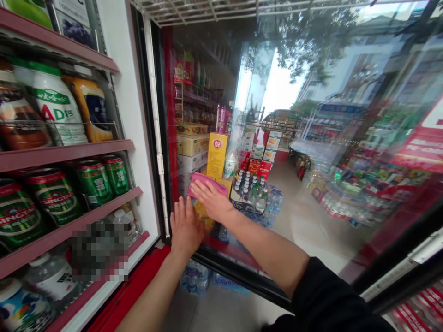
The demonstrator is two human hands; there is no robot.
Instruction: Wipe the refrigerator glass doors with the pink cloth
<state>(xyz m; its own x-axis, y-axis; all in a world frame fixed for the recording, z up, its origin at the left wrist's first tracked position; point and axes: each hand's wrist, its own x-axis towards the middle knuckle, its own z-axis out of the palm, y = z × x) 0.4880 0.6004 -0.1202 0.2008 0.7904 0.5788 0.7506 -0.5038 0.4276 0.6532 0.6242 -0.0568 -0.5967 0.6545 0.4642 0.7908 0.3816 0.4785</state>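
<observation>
A pink cloth lies pressed against the glass door of a drinks fridge. My right hand is flat over the cloth and holds it to the pane, fingers together and stretched towards the left. Just below and to the left, my left hand rests near the lower hinge-side corner of the door, its fingers spread and nothing in them. Part of the cloth is hidden under my right hand.
On the left, fridge shelves carry green beer cans, a white bottle and other drinks. A white wire rack hangs across the top. Through the glass show a yellow box and a crate of bottles. Water packs stand below the door.
</observation>
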